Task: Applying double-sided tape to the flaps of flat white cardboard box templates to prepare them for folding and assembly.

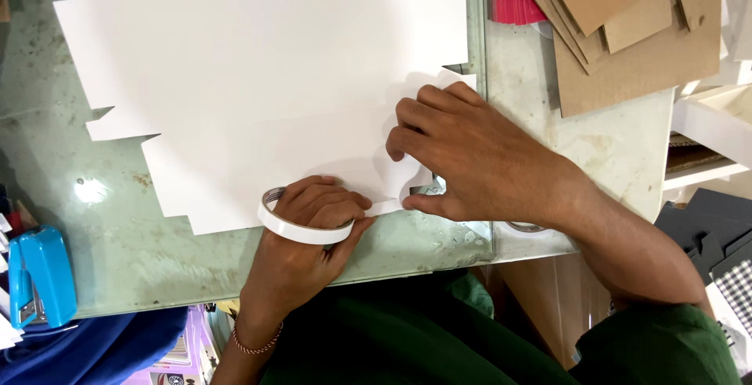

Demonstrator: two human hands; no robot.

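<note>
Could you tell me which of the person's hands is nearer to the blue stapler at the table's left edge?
Left. The left hand, holding a white tape roll, lies closer to the blue stapler; the right hand rests farther right on white card.

Bare tabletop (pixel 117 252) is left open at the left. The right is blocked by stacked cardboard (pixel 627 32). A blue stapler (pixel 39 275) sits at the left edge.

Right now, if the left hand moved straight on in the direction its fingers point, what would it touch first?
The left hand, holding the tape roll, points toward the right hand over the white sheet. It would probably meet the right hand's thumb first, though depth is unclear.
</note>
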